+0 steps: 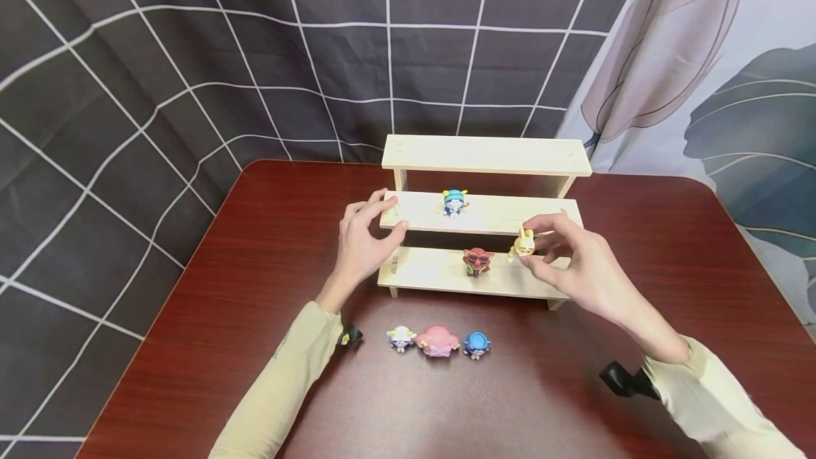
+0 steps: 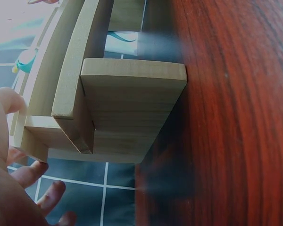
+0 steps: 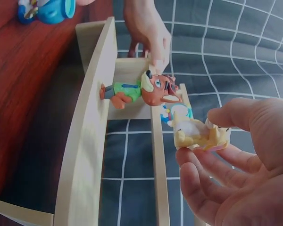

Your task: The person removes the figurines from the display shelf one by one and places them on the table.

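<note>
My right hand (image 1: 593, 268) pinches a small yellow rabbit-eared figurine (image 1: 525, 243) between thumb and fingertips, above the right part of the lowest tier. The wooden three-tier display stand (image 1: 487, 154) stands toward the back of the table. At the left end of its middle tier, my left hand (image 1: 363, 250) grips the board, thumb at the front edge and fingers around the end. A fox figurine with a green top (image 3: 127, 92) stands on the lowest tier. On the middle tier sits a figurine with a teal cap (image 1: 454, 202).
On the dark red table (image 1: 280, 232), in front of the stand, a white figurine (image 1: 401, 338), a pink figurine (image 1: 437, 341) and a blue figurine (image 1: 477, 346) form a row. A dark grid-patterned curtain (image 1: 344, 55) hangs behind the table; a floral curtain (image 1: 676, 55) hangs at right.
</note>
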`<action>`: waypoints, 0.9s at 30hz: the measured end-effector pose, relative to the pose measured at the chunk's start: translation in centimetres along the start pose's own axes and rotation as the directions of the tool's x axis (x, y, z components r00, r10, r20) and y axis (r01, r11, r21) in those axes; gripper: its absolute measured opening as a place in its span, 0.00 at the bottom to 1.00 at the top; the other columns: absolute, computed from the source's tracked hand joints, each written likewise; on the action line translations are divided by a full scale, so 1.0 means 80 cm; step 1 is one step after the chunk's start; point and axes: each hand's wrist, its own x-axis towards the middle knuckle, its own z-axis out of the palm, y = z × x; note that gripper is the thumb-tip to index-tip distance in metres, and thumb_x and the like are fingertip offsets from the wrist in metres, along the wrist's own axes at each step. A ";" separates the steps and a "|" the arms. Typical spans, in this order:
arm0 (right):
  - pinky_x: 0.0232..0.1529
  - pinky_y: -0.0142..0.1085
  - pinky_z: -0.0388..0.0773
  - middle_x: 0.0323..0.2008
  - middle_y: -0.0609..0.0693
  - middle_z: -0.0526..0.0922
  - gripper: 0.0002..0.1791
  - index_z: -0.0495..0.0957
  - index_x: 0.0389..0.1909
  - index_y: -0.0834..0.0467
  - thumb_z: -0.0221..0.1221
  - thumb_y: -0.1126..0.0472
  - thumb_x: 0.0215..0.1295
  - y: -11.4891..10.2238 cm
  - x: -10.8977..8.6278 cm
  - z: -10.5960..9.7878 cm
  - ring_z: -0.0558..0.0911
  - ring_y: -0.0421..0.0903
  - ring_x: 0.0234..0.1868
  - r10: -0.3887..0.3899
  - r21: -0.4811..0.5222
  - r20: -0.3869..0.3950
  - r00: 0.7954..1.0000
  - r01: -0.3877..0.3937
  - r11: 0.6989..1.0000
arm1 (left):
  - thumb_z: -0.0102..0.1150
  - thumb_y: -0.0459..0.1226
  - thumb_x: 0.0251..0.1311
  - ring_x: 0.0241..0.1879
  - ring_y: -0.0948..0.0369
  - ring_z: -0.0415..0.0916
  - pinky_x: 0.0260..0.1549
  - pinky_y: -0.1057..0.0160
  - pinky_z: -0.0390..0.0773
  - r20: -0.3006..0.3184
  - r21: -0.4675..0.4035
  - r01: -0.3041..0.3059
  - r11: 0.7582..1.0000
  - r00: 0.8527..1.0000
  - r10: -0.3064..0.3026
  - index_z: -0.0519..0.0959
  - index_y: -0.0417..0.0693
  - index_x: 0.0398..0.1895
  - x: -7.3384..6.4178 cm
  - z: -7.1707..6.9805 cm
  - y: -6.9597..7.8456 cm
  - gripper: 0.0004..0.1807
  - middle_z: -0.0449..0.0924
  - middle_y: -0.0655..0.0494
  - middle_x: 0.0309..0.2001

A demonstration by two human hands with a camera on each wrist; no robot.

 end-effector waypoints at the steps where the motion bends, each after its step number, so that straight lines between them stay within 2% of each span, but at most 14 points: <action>1: 0.33 0.25 0.76 0.36 0.49 0.84 0.25 0.77 0.48 0.62 0.71 0.76 0.48 -0.001 -0.002 0.000 0.81 0.39 0.29 0.000 0.002 0.001 1.000 0.000 1.000 | 0.70 0.42 0.54 0.52 0.49 0.69 0.51 0.45 0.64 0.000 -0.001 -0.001 1.000 1.000 0.001 0.84 0.48 0.56 0.000 0.000 0.000 0.24 0.77 0.53 0.63; 4: 0.34 0.25 0.76 0.34 0.48 0.84 0.24 0.77 0.48 0.62 0.71 0.76 0.48 -0.002 -0.007 0.001 0.82 0.39 0.30 0.000 0.013 0.009 1.000 0.000 1.000 | 0.69 0.42 0.55 0.52 0.49 0.69 0.51 0.44 0.64 0.001 -0.003 -0.003 1.000 1.000 0.003 0.84 0.48 0.56 0.000 0.000 0.000 0.24 0.77 0.53 0.63; 13: 0.34 0.26 0.77 0.38 0.48 0.83 0.25 0.77 0.48 0.61 0.71 0.77 0.47 -0.003 -0.019 0.002 0.84 0.38 0.32 0.007 0.011 0.026 1.000 -0.007 1.000 | 0.70 0.42 0.54 0.52 0.50 0.69 0.50 0.45 0.65 0.000 -0.008 -0.001 1.000 1.000 0.001 0.84 0.48 0.56 -0.001 -0.001 0.002 0.24 0.77 0.54 0.63; 27: 0.32 0.28 0.79 0.37 0.46 0.83 0.27 0.77 0.48 0.60 0.70 0.79 0.45 -0.004 -0.035 0.007 0.82 0.38 0.28 0.013 0.041 0.050 0.999 -0.015 0.999 | 0.70 0.42 0.54 0.52 0.50 0.69 0.51 0.44 0.64 0.000 -0.010 0.012 1.000 1.000 -0.012 0.84 0.48 0.56 0.000 -0.001 0.003 0.24 0.77 0.53 0.63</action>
